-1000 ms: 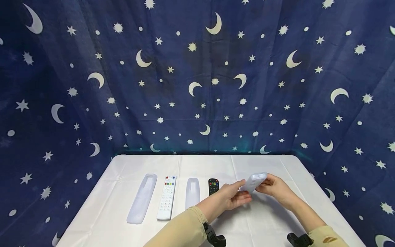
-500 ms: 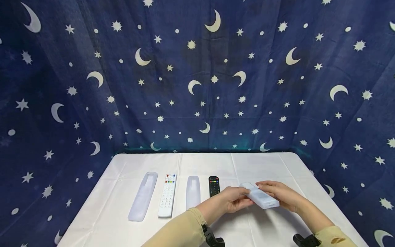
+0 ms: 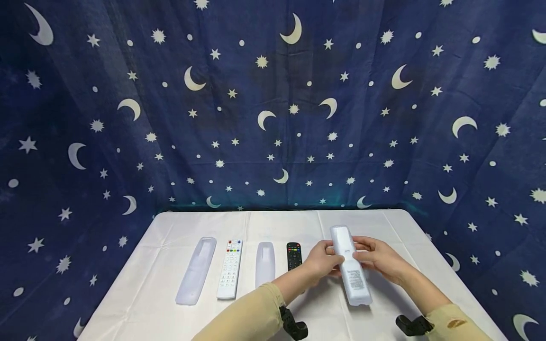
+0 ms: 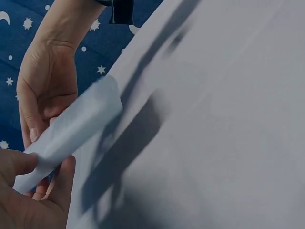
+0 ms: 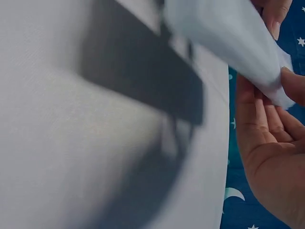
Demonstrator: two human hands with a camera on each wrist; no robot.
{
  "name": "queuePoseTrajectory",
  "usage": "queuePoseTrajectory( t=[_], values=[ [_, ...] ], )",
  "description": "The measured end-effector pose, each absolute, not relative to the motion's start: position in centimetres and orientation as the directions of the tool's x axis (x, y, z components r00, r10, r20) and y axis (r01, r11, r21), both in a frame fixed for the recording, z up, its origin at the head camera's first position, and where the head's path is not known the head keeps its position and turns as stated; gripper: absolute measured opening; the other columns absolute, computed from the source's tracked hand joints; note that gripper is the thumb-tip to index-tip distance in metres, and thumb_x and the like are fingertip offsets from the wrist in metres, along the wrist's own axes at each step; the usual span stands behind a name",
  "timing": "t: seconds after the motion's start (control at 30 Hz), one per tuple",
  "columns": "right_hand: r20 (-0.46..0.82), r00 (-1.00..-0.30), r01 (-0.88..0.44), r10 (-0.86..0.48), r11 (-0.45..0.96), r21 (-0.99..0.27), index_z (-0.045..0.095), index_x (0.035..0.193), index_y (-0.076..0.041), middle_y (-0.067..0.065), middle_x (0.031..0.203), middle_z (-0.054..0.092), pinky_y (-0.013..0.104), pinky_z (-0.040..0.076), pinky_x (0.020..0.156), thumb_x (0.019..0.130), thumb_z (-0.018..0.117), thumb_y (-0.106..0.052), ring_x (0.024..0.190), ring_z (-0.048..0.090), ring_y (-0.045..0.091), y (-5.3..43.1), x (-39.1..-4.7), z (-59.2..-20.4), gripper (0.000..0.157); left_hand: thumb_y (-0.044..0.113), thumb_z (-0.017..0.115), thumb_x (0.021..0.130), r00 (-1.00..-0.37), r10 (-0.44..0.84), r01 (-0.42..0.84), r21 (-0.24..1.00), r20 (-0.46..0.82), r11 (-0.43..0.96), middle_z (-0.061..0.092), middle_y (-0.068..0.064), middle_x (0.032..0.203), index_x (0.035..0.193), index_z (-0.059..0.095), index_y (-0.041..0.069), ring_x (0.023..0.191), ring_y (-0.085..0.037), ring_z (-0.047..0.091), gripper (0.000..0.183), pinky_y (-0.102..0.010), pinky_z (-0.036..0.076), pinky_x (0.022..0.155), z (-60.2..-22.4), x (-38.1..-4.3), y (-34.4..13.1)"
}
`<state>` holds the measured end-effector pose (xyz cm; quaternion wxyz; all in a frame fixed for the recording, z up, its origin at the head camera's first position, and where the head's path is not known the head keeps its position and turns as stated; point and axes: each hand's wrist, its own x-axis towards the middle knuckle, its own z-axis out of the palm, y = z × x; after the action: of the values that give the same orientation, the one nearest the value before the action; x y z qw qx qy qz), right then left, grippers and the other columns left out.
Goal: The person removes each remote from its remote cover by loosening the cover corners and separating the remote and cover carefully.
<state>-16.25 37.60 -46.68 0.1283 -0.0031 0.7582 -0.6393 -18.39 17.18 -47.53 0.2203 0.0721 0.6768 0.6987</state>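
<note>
A white remote control in a translucent sleeve (image 3: 352, 272) is held over the right half of the table, its labelled back facing up. My left hand (image 3: 319, 261) pinches its left edge, thumb on top and fingers beneath. From the other side my right hand (image 3: 381, 258) grips the right edge in the same way. In the left wrist view the sleeved remote (image 4: 78, 126) hangs above the cloth and casts a shadow. The right wrist view has the sleeve's loose end (image 5: 284, 59) between the fingers. The remote's button side is hidden.
On the white table (image 3: 141, 279), left to right, lie a long translucent sleeve (image 3: 197, 272), a white remote (image 3: 230, 270), a shorter translucent sleeve (image 3: 266, 265) and a black remote (image 3: 294, 255), partly behind my left hand. A starry blue curtain (image 3: 239, 123) surrounds the table.
The sleeved remote has turned from a slanted, end-up pose to lie lengthwise, away from me, back up. Both hands have shifted to opposite edges of it. The other items stay put.
</note>
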Motion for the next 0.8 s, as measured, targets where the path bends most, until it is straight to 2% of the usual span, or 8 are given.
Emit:
queuePoseTrajectory(
  t=[0.27, 0.37, 0.53, 0.8],
  values=[
    [-0.099, -0.992, 0.076, -0.082, 0.244, -0.967, 0.029, 0.155, 0.006, 0.03, 0.144, 0.047, 0.038, 0.057, 0.092, 0.094, 0.074, -0.012, 0.117, 0.06, 0.026, 37.1, -17.0, -46.1, 0.078, -0.006, 0.067, 0.092, -0.925, 0.367, -0.087, 0.995, -0.096, 0.041, 0.056, -0.006, 0.105, 0.138, 0.052, 0.005, 0.08, -0.019, 0.065, 0.05, -0.043, 0.062, 0.075, -46.6, -19.3, 17.2],
    [-0.074, -0.995, 0.056, -0.072, 0.234, -0.971, 0.028, 0.156, 0.005, 0.031, 0.142, 0.048, 0.036, 0.057, 0.091, 0.095, 0.074, -0.012, 0.113, 0.061, 0.021, 37.1, -17.3, -46.1, 0.078, -0.007, 0.066, 0.091, -0.934, 0.351, -0.048, 0.998, -0.061, 0.046, 0.056, -0.005, 0.105, 0.137, 0.053, 0.005, 0.08, -0.017, 0.062, 0.05, -0.043, 0.061, 0.075, -46.4, -19.6, 17.2],
    [-0.015, -0.997, 0.0, -0.071, 0.203, -0.979, 0.029, 0.155, 0.006, 0.031, 0.139, 0.049, 0.032, 0.057, 0.089, 0.095, 0.072, -0.007, 0.106, 0.063, 0.013, 37.0, -17.6, -45.9, 0.075, -0.007, 0.065, 0.091, -0.946, 0.324, -0.013, 1.0, -0.021, 0.027, 0.057, -0.003, 0.107, 0.136, 0.054, 0.007, 0.085, -0.016, 0.06, 0.049, -0.035, 0.057, 0.072, -46.4, -20.1, 17.5],
    [0.011, -0.998, -0.024, -0.064, 0.204, -0.979, 0.034, 0.151, 0.005, 0.023, 0.13, 0.057, 0.031, 0.058, 0.086, 0.093, 0.073, -0.001, 0.103, 0.064, 0.012, 36.8, -17.7, -45.8, 0.069, -0.003, 0.065, 0.094, -0.945, 0.328, 0.021, 0.997, -0.003, 0.069, 0.057, -0.001, 0.11, 0.137, 0.053, 0.01, 0.089, -0.016, 0.062, 0.046, -0.034, 0.057, 0.074, -46.5, -20.0, 17.4]
  ],
)
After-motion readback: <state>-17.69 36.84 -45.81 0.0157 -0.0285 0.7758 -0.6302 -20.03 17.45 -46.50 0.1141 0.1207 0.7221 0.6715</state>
